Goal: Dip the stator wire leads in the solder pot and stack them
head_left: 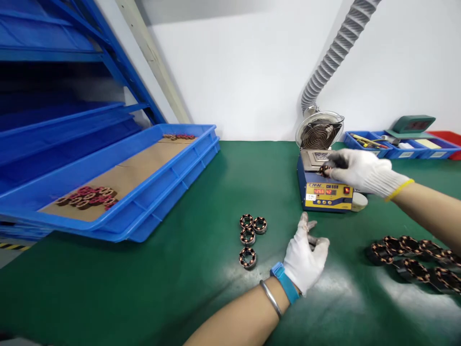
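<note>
My right hand [355,169], in a white glove with dark fingertips, pinches a small copper-wound ring [326,169] over the front of the blue and yellow solder pot [326,194], whose lit display shows red digits. My left hand [307,254], gloved and with a blue strap at the wrist, is held over the green tabletop in front of the pot, fingers apart and nothing in them. To its left are several copper-wound rings [248,258]. More rings [412,270], larger in view and slightly blurred, stand in rows at the right below my right forearm.
A long blue tray [180,185] with pink and tan rings [90,196] lies at the left, beside a blue rack [129,62]. Behind the pot are a round fan guard [319,136] and a grey hose [334,53]. Small blue bins [405,153] stand at the back right.
</note>
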`<state>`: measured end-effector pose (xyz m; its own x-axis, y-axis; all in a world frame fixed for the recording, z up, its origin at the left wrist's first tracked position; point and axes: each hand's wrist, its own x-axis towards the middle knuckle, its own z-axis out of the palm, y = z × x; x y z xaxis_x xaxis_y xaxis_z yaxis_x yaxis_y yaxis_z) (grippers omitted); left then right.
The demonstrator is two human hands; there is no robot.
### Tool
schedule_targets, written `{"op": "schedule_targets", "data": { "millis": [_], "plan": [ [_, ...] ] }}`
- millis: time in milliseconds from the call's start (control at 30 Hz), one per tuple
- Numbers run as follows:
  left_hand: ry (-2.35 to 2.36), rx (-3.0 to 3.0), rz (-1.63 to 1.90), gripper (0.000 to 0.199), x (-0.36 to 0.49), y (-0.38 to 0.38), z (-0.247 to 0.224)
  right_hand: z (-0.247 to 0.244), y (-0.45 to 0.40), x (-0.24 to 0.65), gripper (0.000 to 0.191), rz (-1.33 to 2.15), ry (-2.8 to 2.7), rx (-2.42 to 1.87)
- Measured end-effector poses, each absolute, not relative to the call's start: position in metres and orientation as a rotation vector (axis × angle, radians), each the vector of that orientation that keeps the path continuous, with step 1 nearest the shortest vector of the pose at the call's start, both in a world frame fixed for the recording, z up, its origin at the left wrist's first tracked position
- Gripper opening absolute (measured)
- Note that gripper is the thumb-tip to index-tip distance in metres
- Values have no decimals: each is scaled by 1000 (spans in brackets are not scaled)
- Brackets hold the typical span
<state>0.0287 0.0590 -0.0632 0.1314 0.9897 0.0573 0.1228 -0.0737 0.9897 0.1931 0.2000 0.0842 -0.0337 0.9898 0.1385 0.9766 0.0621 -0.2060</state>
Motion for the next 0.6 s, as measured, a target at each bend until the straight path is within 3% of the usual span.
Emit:
{"op": "schedule_targets", "data": {
  "millis": [67, 167, 300, 600],
  "plan": [
    [1193, 1398, 1077, 74, 29, 59, -60, 104, 220, 197, 54, -355, -2196, -2078],
    [1202, 1388, 1048, 73, 29, 58, -57, 120, 243, 197, 50, -585, -2278, -2112],
    [1206, 1404, 1024, 73, 30, 59, -57, 120, 264, 188, 37, -603, -2236, -2180],
    [1228, 1400, 995, 71, 30, 59, -57, 102, 282, 176, 38, -515, -2226, -2140]
  ]
}}
